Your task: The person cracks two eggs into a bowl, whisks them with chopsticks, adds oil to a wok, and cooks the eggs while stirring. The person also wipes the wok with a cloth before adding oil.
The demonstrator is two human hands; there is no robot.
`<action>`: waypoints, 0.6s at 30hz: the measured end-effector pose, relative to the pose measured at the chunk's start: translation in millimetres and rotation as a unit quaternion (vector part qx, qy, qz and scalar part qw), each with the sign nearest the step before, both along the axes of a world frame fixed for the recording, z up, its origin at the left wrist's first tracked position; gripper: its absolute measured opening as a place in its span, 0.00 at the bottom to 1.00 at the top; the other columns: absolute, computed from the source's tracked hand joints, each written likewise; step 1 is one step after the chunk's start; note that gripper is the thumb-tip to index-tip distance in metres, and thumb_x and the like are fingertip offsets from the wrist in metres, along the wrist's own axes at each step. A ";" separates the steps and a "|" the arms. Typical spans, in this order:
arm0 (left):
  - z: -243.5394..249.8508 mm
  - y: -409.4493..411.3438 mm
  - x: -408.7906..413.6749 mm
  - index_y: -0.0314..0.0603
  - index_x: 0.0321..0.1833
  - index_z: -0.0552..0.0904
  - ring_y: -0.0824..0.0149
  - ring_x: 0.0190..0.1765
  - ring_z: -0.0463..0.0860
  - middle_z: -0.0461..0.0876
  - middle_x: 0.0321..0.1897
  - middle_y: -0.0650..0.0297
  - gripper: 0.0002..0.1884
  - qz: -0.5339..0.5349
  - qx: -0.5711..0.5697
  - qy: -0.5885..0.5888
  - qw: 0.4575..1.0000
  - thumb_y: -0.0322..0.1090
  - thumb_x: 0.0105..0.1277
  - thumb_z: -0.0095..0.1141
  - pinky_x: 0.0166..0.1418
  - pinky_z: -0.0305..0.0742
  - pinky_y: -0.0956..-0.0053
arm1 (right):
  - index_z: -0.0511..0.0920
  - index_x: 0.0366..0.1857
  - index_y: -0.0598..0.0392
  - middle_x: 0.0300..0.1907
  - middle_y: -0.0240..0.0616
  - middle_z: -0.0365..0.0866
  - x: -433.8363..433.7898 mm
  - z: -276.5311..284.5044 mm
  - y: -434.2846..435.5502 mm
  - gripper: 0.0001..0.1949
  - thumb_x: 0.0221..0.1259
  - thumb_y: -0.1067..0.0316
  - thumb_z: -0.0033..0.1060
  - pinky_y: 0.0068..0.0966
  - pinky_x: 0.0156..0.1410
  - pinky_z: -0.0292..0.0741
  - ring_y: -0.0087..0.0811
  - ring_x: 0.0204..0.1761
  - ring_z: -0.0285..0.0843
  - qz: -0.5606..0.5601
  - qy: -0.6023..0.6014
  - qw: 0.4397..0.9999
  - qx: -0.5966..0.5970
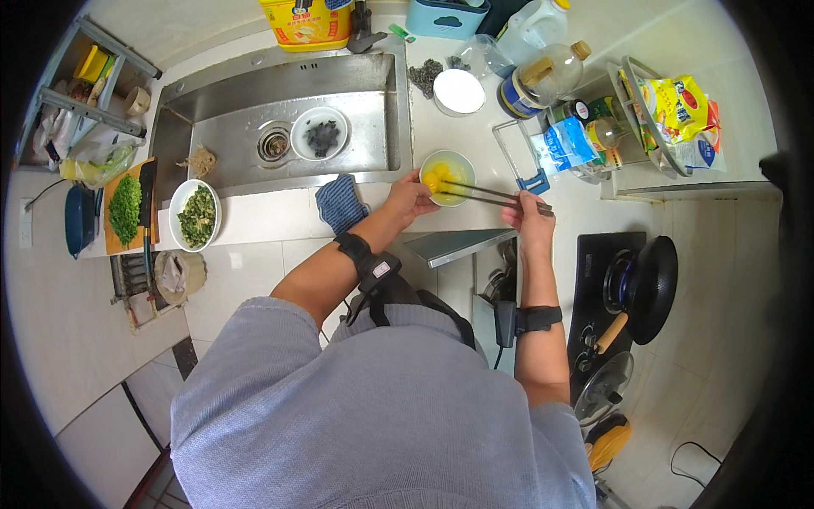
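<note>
Around the left rim of a small white bowl (pixel 469 170) curl the fingers of my left hand (pixel 407 198). Raw eggs (pixel 437 177) lie in it, their yellow yolks bunched towards the left side. My right hand (pixel 531 216) grips a pair of dark chopsticks (pixel 486 191) near their thick ends. Their tips reach into the bowl among the yolks, slightly spread apart. The bowl is at the counter's front part, just right of the sink. A blue striped cloth (pixel 342 203) hangs over the counter edge left of my left hand.
The steel sink (pixel 235 108) holds a white bowl of dark soaked pieces (pixel 322 139). Left of it are a bowl of chopped greens (pixel 197 219) and a cleaver (pixel 147 191) on a cutting board (pixel 114 238). A wok (pixel 655 292) sits over a lit burner at right. Below the counter, a drawer (pixel 467 245) stands out.
</note>
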State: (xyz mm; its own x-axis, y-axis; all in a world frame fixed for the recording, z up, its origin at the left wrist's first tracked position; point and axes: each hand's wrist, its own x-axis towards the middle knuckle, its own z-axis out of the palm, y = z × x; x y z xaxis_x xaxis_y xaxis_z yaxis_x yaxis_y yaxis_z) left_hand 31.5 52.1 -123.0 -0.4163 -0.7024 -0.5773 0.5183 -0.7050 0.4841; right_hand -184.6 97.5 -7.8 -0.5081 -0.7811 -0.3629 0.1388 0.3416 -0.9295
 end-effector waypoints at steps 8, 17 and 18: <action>8.8 -0.8 4.6 0.43 0.63 0.65 0.56 0.43 0.83 0.78 0.47 0.55 0.30 -0.030 0.003 -0.020 0.999 0.21 0.54 0.47 0.51 0.79 0.57 | 0.77 0.37 0.64 0.31 0.44 0.81 -4.9 2.0 6.7 0.12 0.63 0.63 0.55 0.22 0.30 0.81 0.30 0.26 0.81 -0.034 -0.020 0.999 -0.018; 38.7 2.5 8.5 0.45 0.67 0.59 0.58 0.42 0.84 0.78 0.45 0.55 0.33 -0.039 -0.002 -0.026 0.999 0.21 0.55 0.46 0.50 0.80 0.57 | 0.77 0.36 0.65 0.31 0.44 0.81 -11.9 22.7 11.8 0.12 0.63 0.64 0.55 0.21 0.31 0.81 0.30 0.26 0.81 0.020 -0.033 0.999 -0.001; 40.4 3.4 8.8 0.44 0.67 0.59 0.57 0.43 0.83 0.78 0.46 0.55 0.33 -0.037 -0.003 -0.016 0.999 0.21 0.54 0.46 0.50 0.80 0.56 | 0.78 0.36 0.65 0.31 0.44 0.81 -13.0 26.6 12.5 0.12 0.63 0.64 0.55 0.21 0.32 0.80 0.29 0.26 0.81 0.000 -0.027 1.000 -0.012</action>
State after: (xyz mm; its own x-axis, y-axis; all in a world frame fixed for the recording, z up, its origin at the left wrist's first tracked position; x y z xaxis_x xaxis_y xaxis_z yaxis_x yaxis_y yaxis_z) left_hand 40.3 55.5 -82.6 -0.4479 -0.6738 -0.5877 0.4489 -0.7379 0.5039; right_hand -197.6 110.0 18.8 -0.4890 -0.7896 -0.3706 0.1887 0.3190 -0.9288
